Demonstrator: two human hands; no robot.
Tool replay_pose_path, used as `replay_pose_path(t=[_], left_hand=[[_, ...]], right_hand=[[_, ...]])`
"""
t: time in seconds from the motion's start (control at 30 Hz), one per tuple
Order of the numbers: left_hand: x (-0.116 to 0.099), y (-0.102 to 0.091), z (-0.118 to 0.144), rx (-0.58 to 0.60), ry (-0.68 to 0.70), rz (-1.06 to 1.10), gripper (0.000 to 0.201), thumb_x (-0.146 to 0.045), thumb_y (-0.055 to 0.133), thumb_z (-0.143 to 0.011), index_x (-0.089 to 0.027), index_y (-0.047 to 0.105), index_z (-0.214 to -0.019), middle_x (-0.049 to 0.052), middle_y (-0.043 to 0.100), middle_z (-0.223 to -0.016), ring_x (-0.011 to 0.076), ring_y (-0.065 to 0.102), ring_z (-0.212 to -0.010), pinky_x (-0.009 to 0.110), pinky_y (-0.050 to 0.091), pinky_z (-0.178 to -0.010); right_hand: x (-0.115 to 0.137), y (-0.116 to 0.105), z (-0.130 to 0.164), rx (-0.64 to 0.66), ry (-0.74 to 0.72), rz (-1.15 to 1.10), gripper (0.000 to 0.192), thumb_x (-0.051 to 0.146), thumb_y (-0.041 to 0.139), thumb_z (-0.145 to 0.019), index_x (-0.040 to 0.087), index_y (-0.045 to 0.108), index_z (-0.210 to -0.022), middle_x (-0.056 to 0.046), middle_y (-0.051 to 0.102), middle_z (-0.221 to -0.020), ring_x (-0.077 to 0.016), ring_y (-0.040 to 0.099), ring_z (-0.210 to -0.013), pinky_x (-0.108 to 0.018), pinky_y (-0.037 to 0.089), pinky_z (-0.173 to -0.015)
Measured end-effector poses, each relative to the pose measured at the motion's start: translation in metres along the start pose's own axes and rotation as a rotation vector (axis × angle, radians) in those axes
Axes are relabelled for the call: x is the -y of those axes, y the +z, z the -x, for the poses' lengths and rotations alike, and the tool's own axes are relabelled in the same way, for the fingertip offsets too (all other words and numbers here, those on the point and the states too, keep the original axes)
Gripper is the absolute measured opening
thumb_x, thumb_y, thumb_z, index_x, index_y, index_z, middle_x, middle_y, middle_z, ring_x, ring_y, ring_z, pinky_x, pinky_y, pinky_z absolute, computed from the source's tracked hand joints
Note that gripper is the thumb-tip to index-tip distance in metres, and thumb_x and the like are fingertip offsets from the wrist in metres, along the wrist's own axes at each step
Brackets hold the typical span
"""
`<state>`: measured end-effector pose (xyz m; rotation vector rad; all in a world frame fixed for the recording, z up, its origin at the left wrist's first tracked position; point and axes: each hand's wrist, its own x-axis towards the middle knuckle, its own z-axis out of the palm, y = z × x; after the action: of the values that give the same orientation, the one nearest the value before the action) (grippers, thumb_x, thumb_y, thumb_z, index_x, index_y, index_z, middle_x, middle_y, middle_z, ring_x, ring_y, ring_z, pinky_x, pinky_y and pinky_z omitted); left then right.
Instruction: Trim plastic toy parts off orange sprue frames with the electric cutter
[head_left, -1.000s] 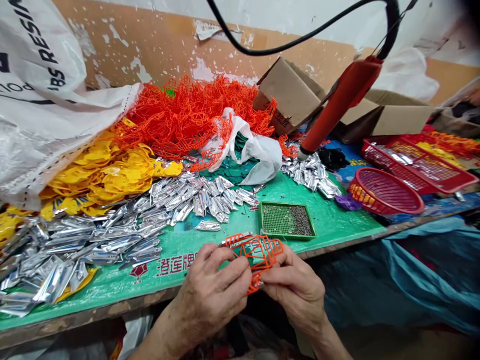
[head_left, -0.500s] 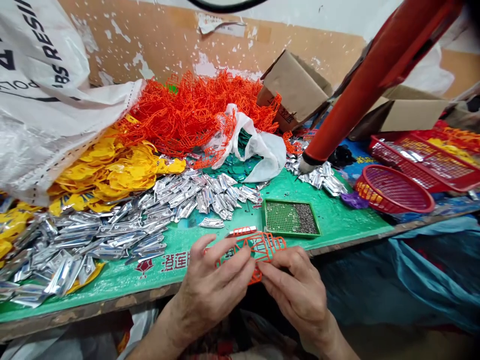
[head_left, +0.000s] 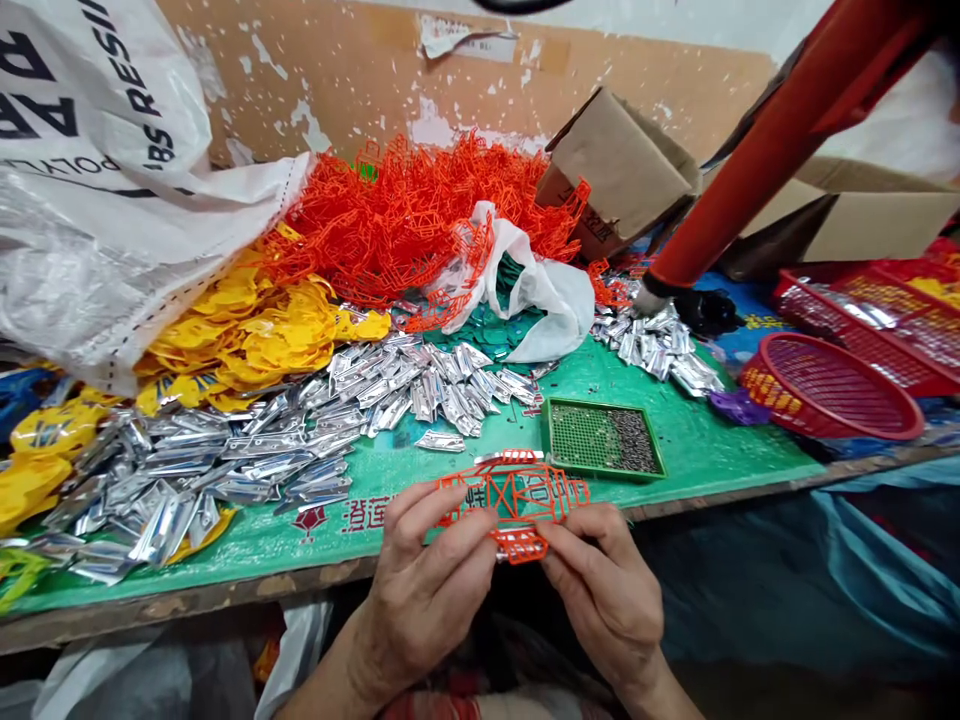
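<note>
My left hand [head_left: 427,585] and right hand [head_left: 604,590] pinch a light, probably brittle orange plastic lattice frame [head_left: 517,500] by its lower edges above the table [head_left: 697,445].

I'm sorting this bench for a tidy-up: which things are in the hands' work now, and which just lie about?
In hand:
- orange plastic lattice frame, pinched by left hand and right hand

Lying about:
- green square tray of small dark bits
- scattered silver metal pieces
- yellow plastic parts
- heap of orange frames
- red round basket
- white woven sack

Bare left hand [head_left: 427,590] and right hand [head_left: 607,600], forearms unsleeved.
</note>
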<state>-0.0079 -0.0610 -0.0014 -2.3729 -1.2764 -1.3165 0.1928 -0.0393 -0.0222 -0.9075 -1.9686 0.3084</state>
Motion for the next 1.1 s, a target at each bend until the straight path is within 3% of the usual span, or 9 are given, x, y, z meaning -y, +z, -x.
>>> replay_pose_path(t=[0.2,0.47,0.7,0.9,1.1], left_hand=[[0.001,-0.0009,-0.0033,0.037,-0.053,0.04,0.019,-0.004,0.06,-0.084,-0.021,0.067,-0.089,0.0,0.078,-0.09,0.0217,0.061,-0.103,0.043,0.045,-0.096],[0.0033,-0.0014,-0.005,0.079,-0.093,0.112,0.02,-0.001,0.06,-0.081,-0.019,0.066,-0.088,0.0,0.078,-0.09,0.0225,0.061,-0.1,0.043,0.043,-0.093],[0.0029,0.0011,-0.0065,0.07,-0.128,0.164,0.019,-0.002,0.06,-0.082,-0.019,0.064,-0.09,0.0,0.077,-0.086,0.0189,0.061,-0.086,0.039,0.045,-0.086],[-0.0012,0.0008,-0.0062,0.059,-0.223,0.164,0.026,-0.001,0.058,-0.082,-0.018,0.061,-0.101,0.001,0.073,-0.08,0.0186,0.057,-0.08,0.037,0.046,-0.08],[-0.0021,-0.0008,-0.007,0.107,-0.222,0.171,0.043,-0.002,0.055,-0.082,-0.017,0.054,-0.123,0.001,0.074,-0.084,0.0202,0.059,-0.083,0.042,0.04,-0.091]], right_hand=[[0.0005,0.0041,-0.0019,-0.023,0.051,-0.036,0.03,0.006,0.061,-0.086,0.021,0.069,-0.111,-0.003,0.058,-0.08,-0.0142,0.056,-0.074,-0.027,0.051,-0.062],[-0.0015,0.0057,-0.0057,-0.018,0.033,-0.047,0.027,0.007,0.062,-0.085,0.02,0.069,-0.108,-0.003,0.061,-0.079,-0.0148,0.057,-0.073,-0.028,0.051,-0.061],[-0.001,0.0055,-0.0067,-0.026,0.043,-0.042,0.024,0.008,0.061,-0.086,0.02,0.07,-0.105,-0.003,0.061,-0.078,-0.0143,0.058,-0.072,-0.027,0.052,-0.061],[-0.0002,0.0072,-0.003,-0.024,0.015,-0.036,0.024,0.008,0.063,-0.086,0.019,0.068,-0.106,-0.004,0.063,-0.081,-0.015,0.058,-0.072,-0.029,0.052,-0.061],[0.0044,0.0085,-0.003,-0.024,0.036,-0.03,0.015,0.011,0.064,-0.086,0.018,0.07,-0.098,-0.004,0.062,-0.078,-0.015,0.057,-0.07,-0.028,0.052,-0.06]])
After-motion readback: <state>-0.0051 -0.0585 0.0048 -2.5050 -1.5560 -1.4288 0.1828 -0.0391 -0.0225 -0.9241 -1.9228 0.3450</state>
